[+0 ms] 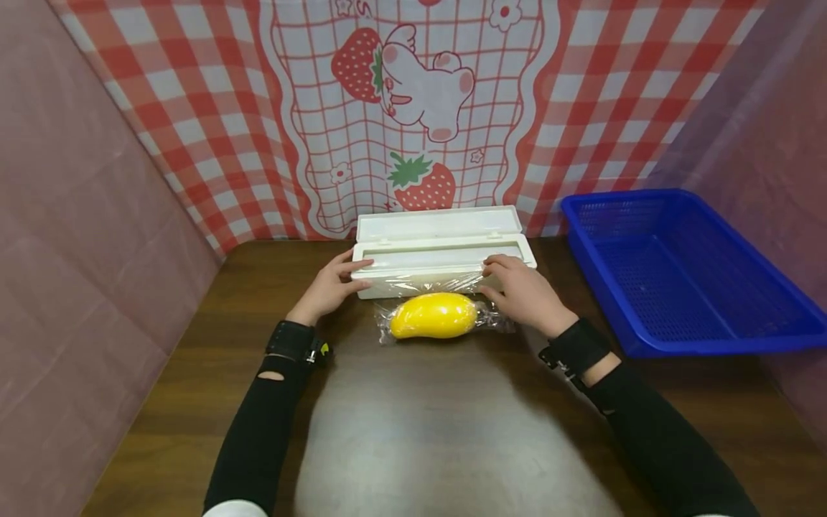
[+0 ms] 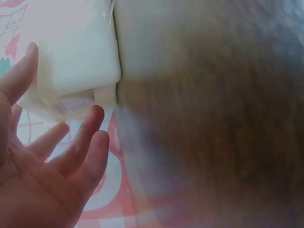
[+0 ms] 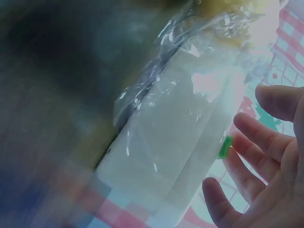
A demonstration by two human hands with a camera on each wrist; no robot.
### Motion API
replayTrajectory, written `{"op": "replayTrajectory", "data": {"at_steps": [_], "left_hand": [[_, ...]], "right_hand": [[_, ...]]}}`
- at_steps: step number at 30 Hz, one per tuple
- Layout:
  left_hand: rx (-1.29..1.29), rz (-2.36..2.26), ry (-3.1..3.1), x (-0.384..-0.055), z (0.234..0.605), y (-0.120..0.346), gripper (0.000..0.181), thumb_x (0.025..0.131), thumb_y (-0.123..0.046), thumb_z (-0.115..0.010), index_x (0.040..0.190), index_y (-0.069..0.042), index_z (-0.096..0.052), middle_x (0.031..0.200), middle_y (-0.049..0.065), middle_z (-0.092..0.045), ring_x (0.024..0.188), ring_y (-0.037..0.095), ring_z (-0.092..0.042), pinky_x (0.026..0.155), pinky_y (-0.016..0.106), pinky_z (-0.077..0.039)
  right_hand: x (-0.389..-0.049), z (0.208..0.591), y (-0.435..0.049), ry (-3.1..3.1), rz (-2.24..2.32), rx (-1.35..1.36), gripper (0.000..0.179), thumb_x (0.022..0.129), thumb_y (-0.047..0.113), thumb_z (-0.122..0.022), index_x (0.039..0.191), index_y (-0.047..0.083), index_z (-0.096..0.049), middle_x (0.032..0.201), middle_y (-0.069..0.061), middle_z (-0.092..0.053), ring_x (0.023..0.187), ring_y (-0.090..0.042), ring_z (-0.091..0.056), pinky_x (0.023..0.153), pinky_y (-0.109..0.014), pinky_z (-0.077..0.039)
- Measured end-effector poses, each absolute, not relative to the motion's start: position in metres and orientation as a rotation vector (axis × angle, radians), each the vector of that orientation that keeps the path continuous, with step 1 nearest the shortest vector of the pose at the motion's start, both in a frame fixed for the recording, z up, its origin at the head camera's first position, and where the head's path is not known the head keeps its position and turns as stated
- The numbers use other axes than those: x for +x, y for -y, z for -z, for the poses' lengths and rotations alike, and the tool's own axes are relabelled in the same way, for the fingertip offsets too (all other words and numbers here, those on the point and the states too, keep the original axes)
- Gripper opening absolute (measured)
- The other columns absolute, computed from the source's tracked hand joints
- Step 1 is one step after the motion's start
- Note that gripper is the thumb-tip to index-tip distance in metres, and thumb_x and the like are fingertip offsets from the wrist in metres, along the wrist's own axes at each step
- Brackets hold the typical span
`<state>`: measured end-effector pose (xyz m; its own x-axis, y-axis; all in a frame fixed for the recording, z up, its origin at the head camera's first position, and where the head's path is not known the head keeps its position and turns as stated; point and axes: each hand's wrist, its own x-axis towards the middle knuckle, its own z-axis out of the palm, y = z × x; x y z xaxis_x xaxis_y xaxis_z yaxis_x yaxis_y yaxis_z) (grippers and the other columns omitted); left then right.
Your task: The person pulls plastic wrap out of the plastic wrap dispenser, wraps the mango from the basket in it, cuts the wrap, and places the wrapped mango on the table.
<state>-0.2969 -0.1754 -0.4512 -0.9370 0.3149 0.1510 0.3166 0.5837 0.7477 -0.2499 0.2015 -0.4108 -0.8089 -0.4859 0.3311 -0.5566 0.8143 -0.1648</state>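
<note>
A long white cling film dispenser (image 1: 426, 281) lies across the table with its lid (image 1: 439, 224) tipped back. Clear cling film (image 3: 161, 78) hangs over its front. Just before it rests a yellow mango-shaped thing (image 1: 434, 316) wrapped in the film, both ends loose and crinkled. My left hand (image 1: 325, 289) is at the dispenser's left end, fingers spread about the corner (image 2: 78, 71). My right hand (image 1: 523, 293) is over the front right edge, its fingertips by a small green piece (image 3: 225, 147); the thumb stands apart from it. Whether those fingertips press the green piece is unclear.
A blue plastic basket (image 1: 646, 334) stands at the right of the wooden table (image 1: 194, 359). A red checked cloth (image 1: 207, 129) with strawberries hangs right behind the dispenser. Pink cloth walls (image 1: 77, 215) close off both sides.
</note>
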Motion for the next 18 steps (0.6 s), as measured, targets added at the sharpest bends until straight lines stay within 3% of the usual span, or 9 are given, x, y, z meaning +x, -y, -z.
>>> {"op": "replayTrajectory", "data": {"at_steps": [4, 9, 14, 18], "left_hand": [[-0.571, 1.308, 2.797, -0.298, 0.452, 0.175, 0.050, 0.081, -0.046, -0.063, 0.128, -0.033, -0.055, 0.151, 0.003, -0.022, 0.131, 0.024, -0.028, 0.099, 0.042, -0.030], [-0.572, 1.309, 2.797, -0.298, 0.454, 0.175, 0.051, 0.080, -0.047, -0.063, 0.128, -0.032, -0.055, 0.150, 0.004, -0.023, 0.132, 0.026, -0.027, 0.101, 0.044, -0.027], [-0.566, 1.334, 2.784, -0.297, 0.452, 0.177, 0.052, 0.080, -0.047, -0.064, 0.128, -0.030, -0.056, 0.151, 0.004, -0.023, 0.124, 0.026, -0.037, 0.097, 0.043, -0.032], [-0.578, 1.331, 2.784, -0.298, 0.451, 0.177, 0.052, 0.080, -0.047, -0.064, 0.129, -0.031, -0.055, 0.151, 0.004, -0.022, 0.127, 0.026, -0.034, 0.099, 0.043, -0.031]], "right_hand": [[-0.249, 0.413, -0.209, 2.722, -0.367, 0.762, 0.038, 0.086, 0.036, -0.060, 0.111, 0.007, -0.061, 0.124, -0.010, -0.052, 0.116, -0.026, -0.044, 0.091, -0.043, -0.040], [-0.248, 0.415, -0.222, 2.717, -0.386, 0.673, 0.035, 0.086, 0.036, -0.061, 0.108, 0.008, -0.061, 0.122, -0.010, -0.052, 0.114, -0.027, -0.045, 0.086, -0.048, -0.041], [-0.247, 0.416, -0.236, 2.708, -0.435, 0.599, 0.031, 0.087, 0.033, -0.061, 0.106, 0.008, -0.060, 0.119, -0.009, -0.053, 0.112, -0.028, -0.045, 0.084, -0.051, -0.041], [-0.247, 0.417, -0.242, 2.697, -0.422, 0.568, 0.030, 0.087, 0.033, -0.060, 0.104, 0.008, -0.060, 0.119, -0.009, -0.052, 0.112, -0.030, -0.044, 0.082, -0.052, -0.040]]}}
